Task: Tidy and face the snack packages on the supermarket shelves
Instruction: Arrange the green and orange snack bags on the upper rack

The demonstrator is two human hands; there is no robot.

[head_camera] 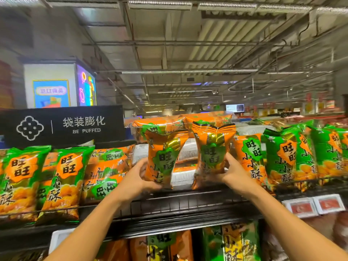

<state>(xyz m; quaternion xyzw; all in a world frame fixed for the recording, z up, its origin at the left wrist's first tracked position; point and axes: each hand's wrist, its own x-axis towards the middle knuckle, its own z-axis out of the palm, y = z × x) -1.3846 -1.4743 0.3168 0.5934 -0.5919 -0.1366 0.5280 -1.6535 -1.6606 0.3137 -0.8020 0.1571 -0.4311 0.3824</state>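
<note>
Two orange snack bags stand upright side by side on the top black wire shelf (184, 206). My left hand (139, 176) grips the left orange bag (163, 157) at its lower left edge. My right hand (232, 173) grips the right orange bag (211, 153) at its lower right edge. Both bags show their fronts to me. Behind them lies a clear-wrapped multipack of orange bags (169, 123), partly hidden.
Green bags (64, 178) stand at the left of the shelf, with orange multipacks (107, 170) lying beside them. More orange and green bags (288, 159) fill the right. A black "BE PUFFED" sign (64, 125) sits above. Price tags (314, 206) hang at right; more bags (231, 243) sit on the shelf below.
</note>
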